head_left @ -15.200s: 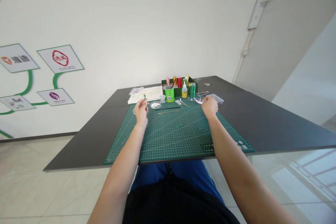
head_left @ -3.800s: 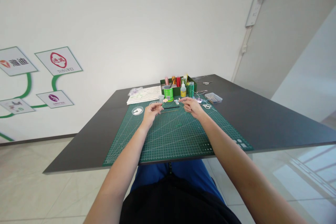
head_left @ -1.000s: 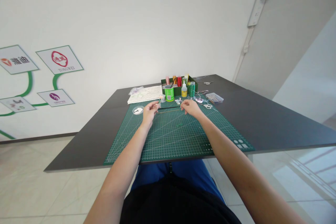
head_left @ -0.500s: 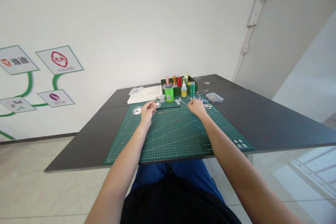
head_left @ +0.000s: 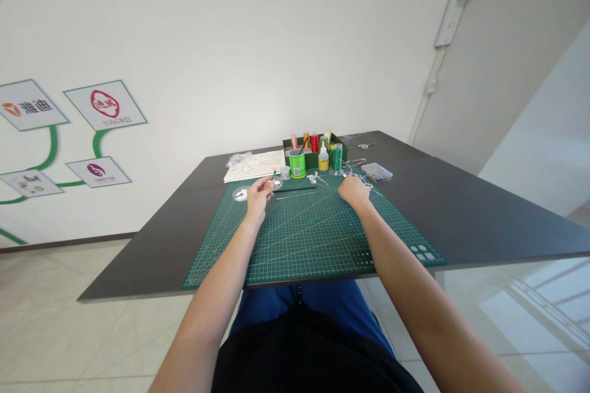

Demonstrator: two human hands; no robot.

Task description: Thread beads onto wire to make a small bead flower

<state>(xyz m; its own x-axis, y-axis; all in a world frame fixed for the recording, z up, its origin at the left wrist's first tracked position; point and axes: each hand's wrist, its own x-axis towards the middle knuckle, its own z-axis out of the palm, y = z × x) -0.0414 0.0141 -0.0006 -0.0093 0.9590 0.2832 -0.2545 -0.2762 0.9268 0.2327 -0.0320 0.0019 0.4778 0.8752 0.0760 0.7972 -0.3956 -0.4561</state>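
Observation:
My left hand (head_left: 259,198) is closed in a pinch on a small flower-like piece (head_left: 275,172) with a pale orange top and a green stem. It is above the left part of the green cutting mat (head_left: 299,239), beside a round clear dish (head_left: 240,194) with white contents. My right hand (head_left: 354,189) is closed above the mat's right side, close to the white-handled scissors (head_left: 369,186), which it partly covers. What its fingers hold, if anything, is too small to make out. Between the hands lie a dark thin stick (head_left: 297,188) and a thin brownish stick (head_left: 297,196).
Behind the mat stand a green can (head_left: 297,164), a glue bottle (head_left: 323,158), a green thread spool (head_left: 338,157) and a dark green box (head_left: 341,142) of coloured spools. White cloth or paper (head_left: 253,166) lies left, a clear case (head_left: 377,172) right, small scissors (head_left: 365,145) farther back.
My right hand has moved to the right, away from the left one, and now covers part of the white-handled scissors. My left hand has stayed nearly still with the flower-like piece.

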